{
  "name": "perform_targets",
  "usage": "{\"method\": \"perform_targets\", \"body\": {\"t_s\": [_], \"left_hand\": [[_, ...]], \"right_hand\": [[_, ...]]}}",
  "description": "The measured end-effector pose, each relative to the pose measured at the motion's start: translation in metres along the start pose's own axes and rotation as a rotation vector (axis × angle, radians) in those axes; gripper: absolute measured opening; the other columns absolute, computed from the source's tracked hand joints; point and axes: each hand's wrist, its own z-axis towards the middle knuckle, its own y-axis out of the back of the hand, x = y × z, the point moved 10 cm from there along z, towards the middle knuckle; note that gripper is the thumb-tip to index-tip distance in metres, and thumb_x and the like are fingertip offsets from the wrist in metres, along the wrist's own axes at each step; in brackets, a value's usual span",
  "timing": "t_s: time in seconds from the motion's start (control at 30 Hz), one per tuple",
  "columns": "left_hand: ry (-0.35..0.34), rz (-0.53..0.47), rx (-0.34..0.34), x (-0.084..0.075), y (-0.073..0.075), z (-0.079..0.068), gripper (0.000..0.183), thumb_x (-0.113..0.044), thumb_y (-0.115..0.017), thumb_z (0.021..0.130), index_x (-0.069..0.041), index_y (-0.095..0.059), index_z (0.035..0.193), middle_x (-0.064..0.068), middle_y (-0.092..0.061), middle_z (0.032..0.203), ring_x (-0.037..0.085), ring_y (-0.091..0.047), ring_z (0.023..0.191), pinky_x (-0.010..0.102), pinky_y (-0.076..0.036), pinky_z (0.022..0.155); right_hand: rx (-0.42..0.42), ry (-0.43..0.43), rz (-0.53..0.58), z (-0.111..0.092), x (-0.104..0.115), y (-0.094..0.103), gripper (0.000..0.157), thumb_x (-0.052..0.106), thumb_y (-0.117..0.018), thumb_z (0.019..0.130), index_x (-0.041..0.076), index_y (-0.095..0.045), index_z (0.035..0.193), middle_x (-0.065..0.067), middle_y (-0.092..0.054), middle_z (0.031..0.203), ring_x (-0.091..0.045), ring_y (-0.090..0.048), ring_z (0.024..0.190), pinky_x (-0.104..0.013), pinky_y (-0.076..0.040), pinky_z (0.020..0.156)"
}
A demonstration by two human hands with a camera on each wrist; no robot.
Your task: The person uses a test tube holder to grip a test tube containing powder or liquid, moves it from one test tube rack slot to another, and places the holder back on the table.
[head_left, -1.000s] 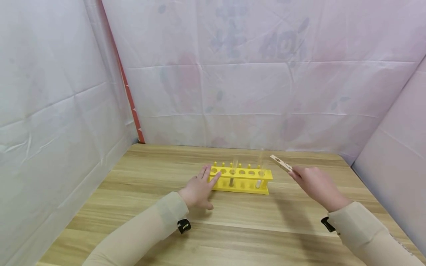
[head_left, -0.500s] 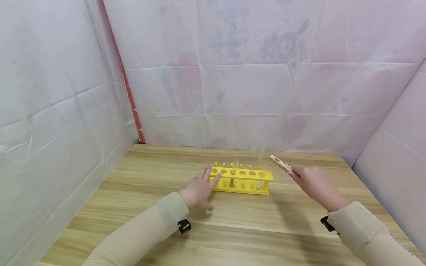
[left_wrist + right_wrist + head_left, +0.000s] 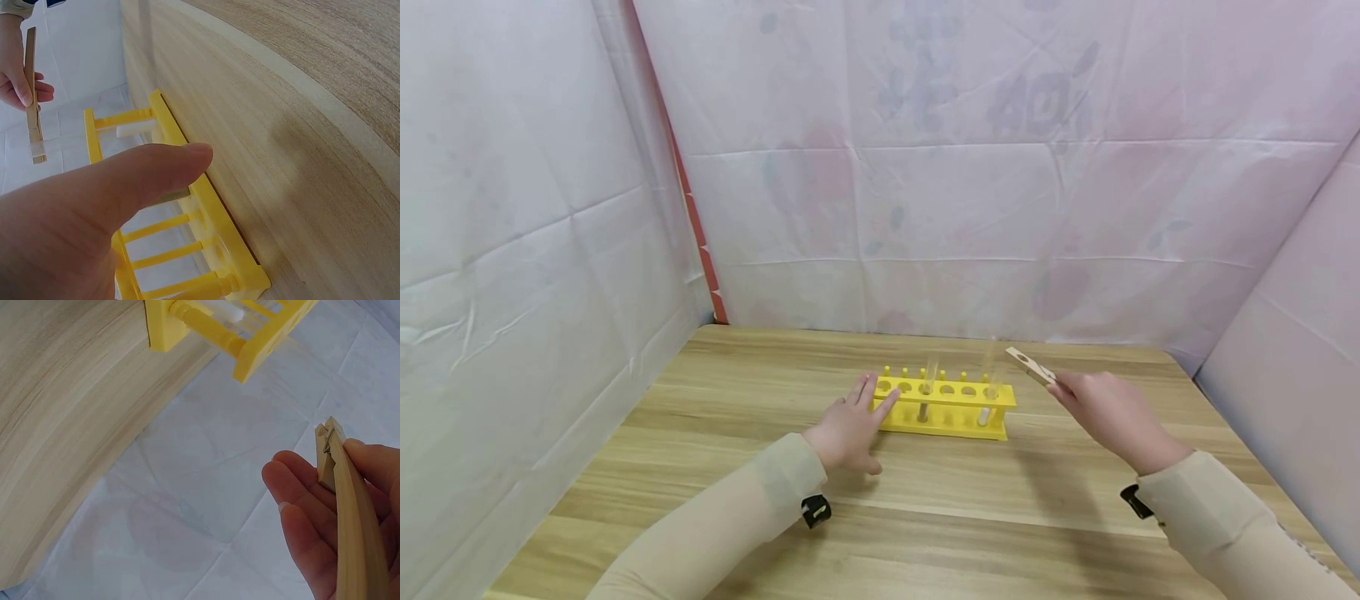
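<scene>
Listener: Where did everything lie?

Describer: Go by the yellow rack (image 3: 955,428), which stood on a wooden table (image 3: 925,517). A clear tube with dark contents (image 3: 931,371) sat in the third hole from the rack's left end. A clear tube with white contents (image 3: 991,367) sat in the last hole, at the rack's right end.

Listener: And the hands?

Describer: The left hand (image 3: 846,429) rested on the rack's left end, fingers spread, grasping nothing. The right hand (image 3: 1108,417), raised beyond the rack's right end, pinched a wooden clamp (image 3: 1032,367) — its mouth pointed toward the white-filled tube's upper part. They looked near but apart from above; the left wrist view overlapped them, so contact was uncertain.

Listener: Which step was it?

Describer: Probably lining the clamp up while the other hand steadied the rack. The next move seemed to call for squeezing the clamp wide, slipping it round the glass above the rack, then easing off — without jolting the rack.
</scene>
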Motion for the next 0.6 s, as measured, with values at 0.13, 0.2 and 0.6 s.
{"method": "perform_targets", "body": {"t_s": [0.13, 0.2, 0.6], "left_hand": [[-0.005, 0.01, -0.018, -0.0008, 0.004, -0.0024, 0.111, -0.063, -0.066, 0.072, -0.019, -0.003, 0.152, 0.023, -0.001, 0.153, 0.035, -0.012, 0.139, 0.041, -0.041, 0.097], [-0.008, 0.012, -0.024, -0.0013, 0.0057, -0.0035, 0.111, -0.063, -0.067, 0.072, -0.018, -0.004, 0.152, 0.023, -0.002, 0.153, 0.035, -0.013, 0.139, 0.041, -0.042, 0.096], [-0.004, 0.007, -0.024, -0.0011, 0.0056, -0.003, 0.11, -0.062, -0.067, 0.072, -0.019, -0.005, 0.152, 0.022, -0.002, 0.153, 0.034, -0.012, 0.139, 0.039, -0.043, 0.095]], "right_hand": [[0.005, 0.007, -0.008, 0.0008, 0.0012, -0.0001, 0.027, 0.014, -0.06, 0.09, 0.012, -0.047, 0.067, 0.005, -0.032, 0.052, -0.01, -0.028, 0.045, -0.026, -0.025, 0.043], [0.012, 0.004, -0.011, 0.0015, 0.0013, -0.0003, 0.03, 0.014, -0.06, 0.09, 0.014, -0.043, 0.065, 0.005, -0.031, 0.052, -0.009, -0.027, 0.045, -0.026, -0.024, 0.043], [0.02, -0.001, 0.002, 0.0037, 0.0069, 0.0029, 0.033, 0.015, -0.059, 0.091, 0.015, -0.04, 0.064, 0.004, -0.029, 0.052, -0.009, -0.026, 0.045, -0.025, -0.023, 0.043]]}}
